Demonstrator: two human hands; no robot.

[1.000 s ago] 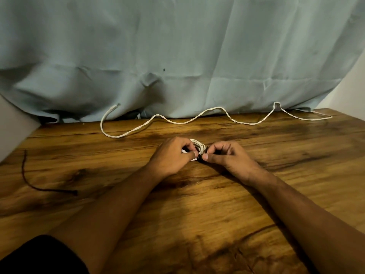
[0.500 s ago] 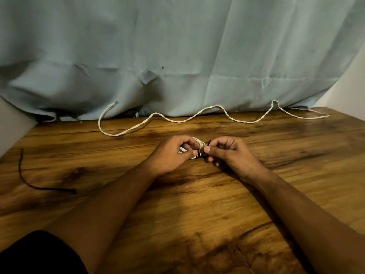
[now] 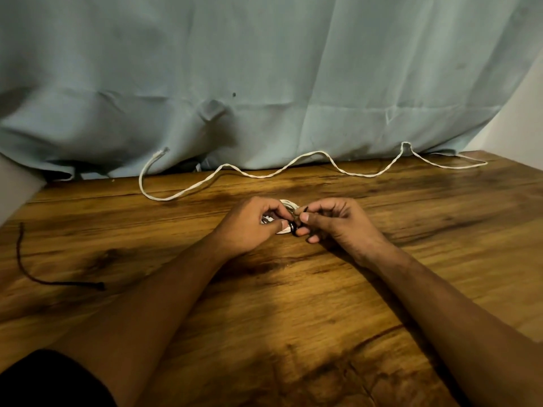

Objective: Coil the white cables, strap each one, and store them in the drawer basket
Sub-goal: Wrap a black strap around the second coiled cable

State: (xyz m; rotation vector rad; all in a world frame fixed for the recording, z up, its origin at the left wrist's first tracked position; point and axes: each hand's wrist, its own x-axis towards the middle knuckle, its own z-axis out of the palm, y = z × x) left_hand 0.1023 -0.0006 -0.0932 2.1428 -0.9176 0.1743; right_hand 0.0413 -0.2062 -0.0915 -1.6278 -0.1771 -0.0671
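Observation:
A small coiled white cable (image 3: 286, 204) lies on the wooden table (image 3: 293, 304) at its middle, mostly hidden between my hands. My left hand (image 3: 249, 224) grips the coil, thumb pressed on its near side. My right hand (image 3: 335, 221) pinches a thin black strap (image 3: 293, 229) that wraps around the coil. A second white cable (image 3: 258, 176) lies uncoiled in loose waves along the back of the table, from left of centre to the right edge. The drawer basket is not in view.
A dark strap (image 3: 32, 277) lies loose on the table at the left. A pale blue cloth (image 3: 264, 83) hangs behind the table and drapes onto its back edge. A light wall (image 3: 523, 121) stands at the right.
My right hand has shifted a little, lifting its fingers and working the black strap around the coil. My left hand keeps its hold in the same place.

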